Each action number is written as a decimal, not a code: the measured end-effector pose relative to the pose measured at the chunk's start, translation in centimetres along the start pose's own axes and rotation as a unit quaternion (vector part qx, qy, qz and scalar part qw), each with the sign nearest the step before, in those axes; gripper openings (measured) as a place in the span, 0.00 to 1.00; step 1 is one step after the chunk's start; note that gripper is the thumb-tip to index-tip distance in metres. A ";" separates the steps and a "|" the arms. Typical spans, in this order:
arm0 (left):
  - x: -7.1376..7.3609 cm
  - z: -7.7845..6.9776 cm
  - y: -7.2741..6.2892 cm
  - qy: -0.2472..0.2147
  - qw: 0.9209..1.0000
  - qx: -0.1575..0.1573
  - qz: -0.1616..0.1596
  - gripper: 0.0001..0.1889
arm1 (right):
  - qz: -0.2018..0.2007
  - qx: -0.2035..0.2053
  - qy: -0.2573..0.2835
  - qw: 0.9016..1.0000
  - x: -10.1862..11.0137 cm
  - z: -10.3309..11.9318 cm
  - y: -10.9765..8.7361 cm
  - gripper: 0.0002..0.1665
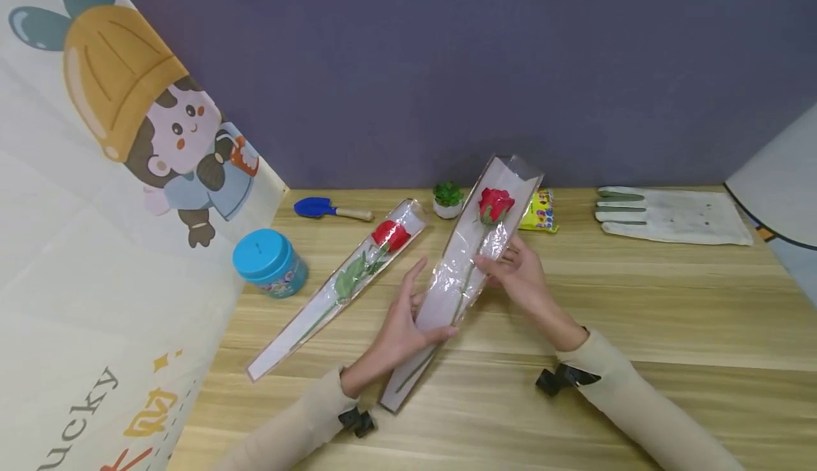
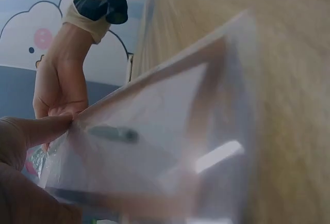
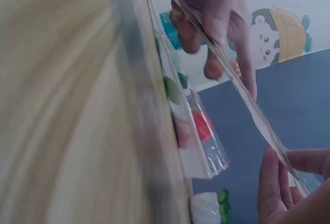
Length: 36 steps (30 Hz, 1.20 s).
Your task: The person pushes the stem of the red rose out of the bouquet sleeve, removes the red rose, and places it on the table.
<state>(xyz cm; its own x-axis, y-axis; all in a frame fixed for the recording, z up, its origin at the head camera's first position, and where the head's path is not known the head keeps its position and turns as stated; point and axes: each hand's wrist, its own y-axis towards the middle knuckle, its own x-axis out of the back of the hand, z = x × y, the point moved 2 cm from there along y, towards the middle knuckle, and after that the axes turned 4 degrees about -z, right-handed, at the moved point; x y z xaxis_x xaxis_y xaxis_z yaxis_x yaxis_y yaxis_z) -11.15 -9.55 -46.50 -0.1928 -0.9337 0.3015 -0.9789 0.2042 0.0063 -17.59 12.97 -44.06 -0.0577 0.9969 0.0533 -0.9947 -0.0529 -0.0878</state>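
The wrapped rose [image 1: 454, 276] slants above the surface [image 1: 638, 301], pinched by the fingers of the left hand [image 1: 398, 333] low down and the right hand [image 1: 526, 281] higher; left of those fingers lies a second wrapped rose [image 1: 338, 292], then a blue tub [image 1: 271, 265].

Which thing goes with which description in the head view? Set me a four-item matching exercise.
1. Trowel
2. Rightmost wrapped rose
3. Jar
4. Glove

A. Turquoise and closed
B. Furthest right of the four
C. Blue at one end, wooden at the other
D. Held by the left hand and right hand

Pairs: 1-C, 2-D, 3-A, 4-B
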 end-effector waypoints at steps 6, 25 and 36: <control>-0.1 0.0 -0.5 -0.038 0.999 0.017 0.034 0.58 | -0.013 0.012 0.022 1.000 1.3 1.1 0.3 0.38; -0.2 -0.5 -1.8 -0.007 0.998 -0.042 0.055 0.43 | -0.056 0.117 0.130 0.983 5.7 3.7 1.6 0.25; -0.8 -0.6 -2.0 -0.007 0.997 -0.033 0.062 0.42 | -0.047 0.125 0.154 0.979 5.6 3.6 1.3 0.29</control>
<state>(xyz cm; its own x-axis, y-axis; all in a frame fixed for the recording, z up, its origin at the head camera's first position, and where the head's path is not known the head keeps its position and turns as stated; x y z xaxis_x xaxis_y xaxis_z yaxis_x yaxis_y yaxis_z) -9.04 -9.02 -46.22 -0.3142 -0.9036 0.2913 -0.9407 0.3377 0.0328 -19.48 18.25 -40.25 0.0258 0.9664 -0.2556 -0.9863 0.0663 0.1509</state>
